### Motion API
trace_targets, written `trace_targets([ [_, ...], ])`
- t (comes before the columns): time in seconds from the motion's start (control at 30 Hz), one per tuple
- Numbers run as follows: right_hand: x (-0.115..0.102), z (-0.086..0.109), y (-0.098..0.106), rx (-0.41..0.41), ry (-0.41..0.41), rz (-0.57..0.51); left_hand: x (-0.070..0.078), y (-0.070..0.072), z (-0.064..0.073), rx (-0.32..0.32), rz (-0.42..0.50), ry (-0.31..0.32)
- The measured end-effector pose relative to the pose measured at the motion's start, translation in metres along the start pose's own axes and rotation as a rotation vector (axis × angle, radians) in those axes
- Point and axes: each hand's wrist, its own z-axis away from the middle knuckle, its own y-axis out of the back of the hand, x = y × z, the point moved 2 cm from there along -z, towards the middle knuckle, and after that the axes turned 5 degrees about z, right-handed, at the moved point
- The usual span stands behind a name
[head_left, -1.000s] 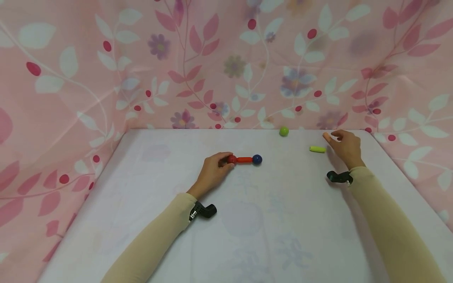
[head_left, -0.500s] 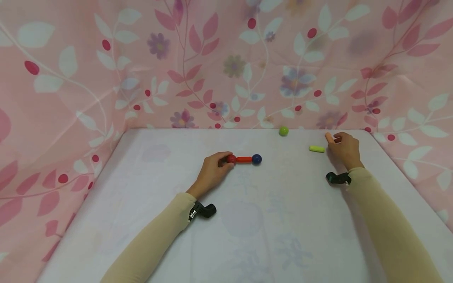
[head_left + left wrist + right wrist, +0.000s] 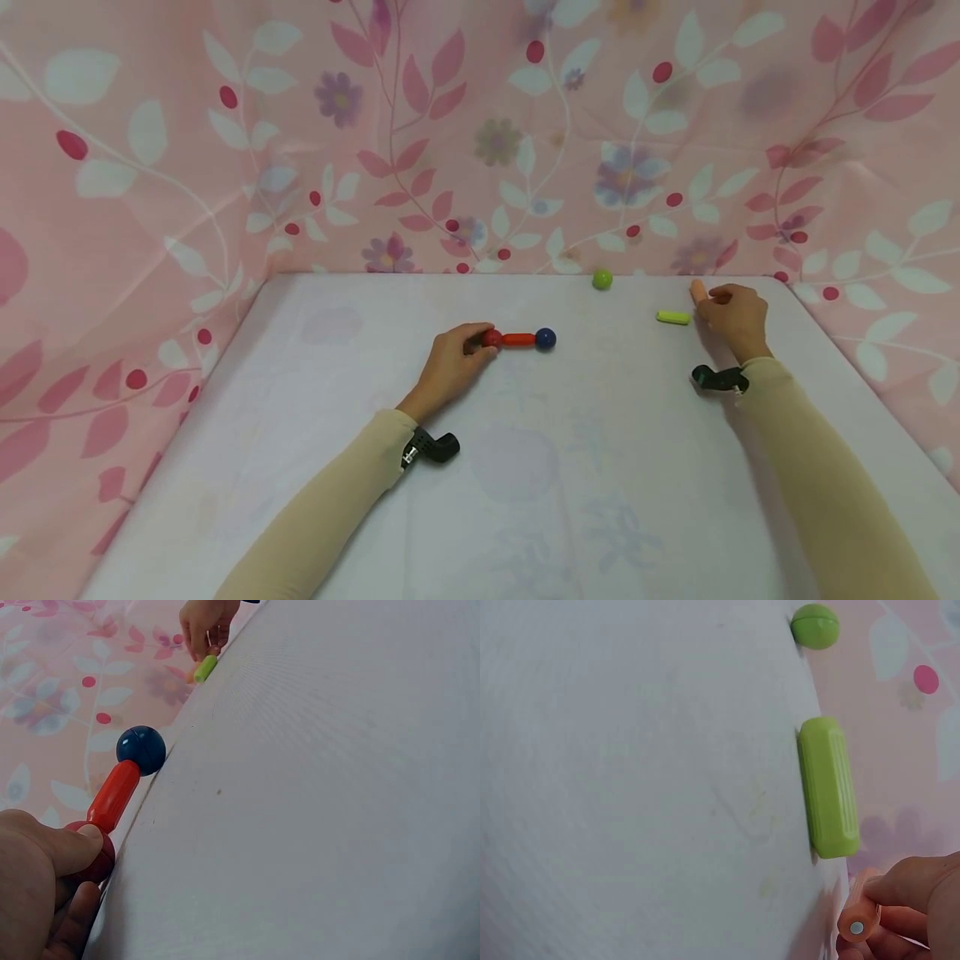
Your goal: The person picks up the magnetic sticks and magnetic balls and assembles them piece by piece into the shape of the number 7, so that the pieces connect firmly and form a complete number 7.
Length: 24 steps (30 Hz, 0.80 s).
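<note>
Through my head camera I look down on a pale, faintly patterned tabletop (image 3: 600,417), with pink floral fabric (image 3: 495,100) rising behind it and at its sides. Near the middle, my left hand (image 3: 450,362) pinches a red ball (image 3: 492,338) between thumb and curled fingers, a red rod (image 3: 518,340) joining it to a dark blue ball (image 3: 546,338). Toward the far right edge, my right hand (image 3: 738,321) pinches an orange rod (image 3: 698,290), near a lime-green rod (image 3: 673,317), while a green ball (image 3: 602,279) sits by the back edge.

Pink floral cloth (image 3: 480,108) behind a white tabletop (image 3: 600,442)
</note>
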Motion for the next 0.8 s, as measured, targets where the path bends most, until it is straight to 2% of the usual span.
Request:
trace_targets([
  [0.3,-0.004,0.0049,-0.0027,-0.03,0.007,-0.044,-0.0008,0.0,0.0,-0.001,0.001,0.001],
  [0.63,-0.0047,0.0047,-0.0068,-0.006,0.098,0.047,-0.0016,-0.0002,-0.001,-0.006,-0.006,0.004],
  [0.8,-0.0037,0.0048,-0.0038,-0.051,0.074,0.019,-0.0027,-0.0004,-0.0008,-0.006,-0.004,-0.005],
])
